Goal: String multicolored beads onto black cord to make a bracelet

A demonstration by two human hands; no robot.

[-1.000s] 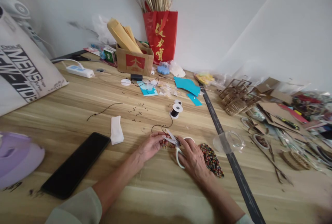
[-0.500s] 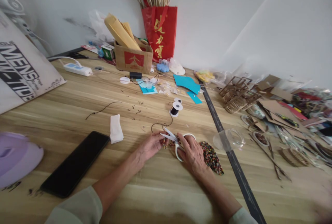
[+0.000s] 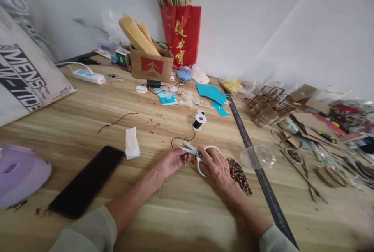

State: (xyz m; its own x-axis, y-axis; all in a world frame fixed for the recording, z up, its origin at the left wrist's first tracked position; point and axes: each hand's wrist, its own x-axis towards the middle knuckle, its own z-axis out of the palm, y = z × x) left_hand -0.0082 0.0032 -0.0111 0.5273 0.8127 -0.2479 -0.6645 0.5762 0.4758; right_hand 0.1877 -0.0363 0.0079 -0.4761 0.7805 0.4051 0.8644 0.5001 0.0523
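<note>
My right hand (image 3: 217, 169) grips a pair of white-handled scissors (image 3: 190, 149), whose parted blades point left toward my left fingertips. My left hand (image 3: 172, 162) is closed in a pinch on a short string of small coloured beads (image 3: 186, 159), close to the blade tips. Black cord (image 3: 187, 139) curls from near the blades up to a white spool (image 3: 200, 119) wound with black. Beside my right wrist, touching or nearly so, lies a heap of multicoloured bead strings (image 3: 239, 176). The exact spot between blades and cord is too small to make out.
To the left lie a black phone (image 3: 87, 182), a folded white paper (image 3: 132, 143) and a purple object (image 3: 23, 176). A clear plastic cup (image 3: 257, 156) lies right. Behind are a cardboard box (image 3: 152, 65), a red bag (image 3: 182, 36) and woven baskets (image 3: 267, 106).
The scissors have tilted a little, and their blades look slightly closer together. Both hands stay almost in place, and the view has shifted slightly.
</note>
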